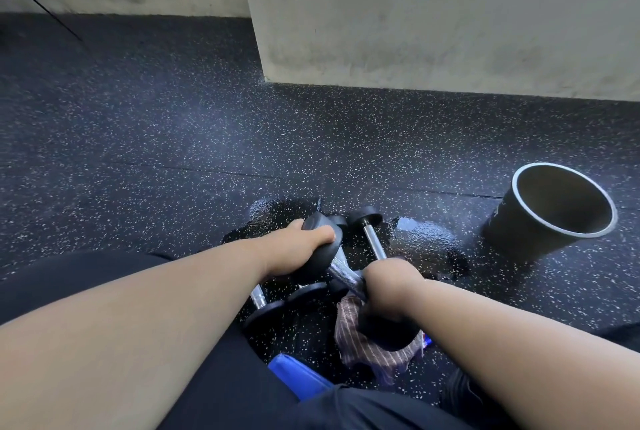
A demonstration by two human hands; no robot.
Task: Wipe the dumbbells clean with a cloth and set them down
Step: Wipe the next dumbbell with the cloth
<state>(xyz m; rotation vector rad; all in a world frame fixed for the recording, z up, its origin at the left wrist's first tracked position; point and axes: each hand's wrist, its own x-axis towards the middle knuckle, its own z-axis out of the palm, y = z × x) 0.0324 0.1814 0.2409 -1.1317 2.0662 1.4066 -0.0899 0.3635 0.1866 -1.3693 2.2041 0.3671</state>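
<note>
I hold one small black dumbbell [341, 272] with a knurled steel handle off the floor. My left hand [301, 249] grips its far rubber head. My right hand [388, 282] is curled round the near part of the handle and holds a striped brown cloth [356, 336] that hangs under the near head. Two other dumbbells lie on the wet floor: one [370, 232] just beyond my hands, one [266, 305] below my left wrist, partly hidden.
A black cup [550, 208] with a pale rim stands on the speckled rubber floor at the right. Water pools [426, 232] around the dumbbells. A concrete pillar [433, 14] rises behind. A blue object [298, 374] lies near my legs.
</note>
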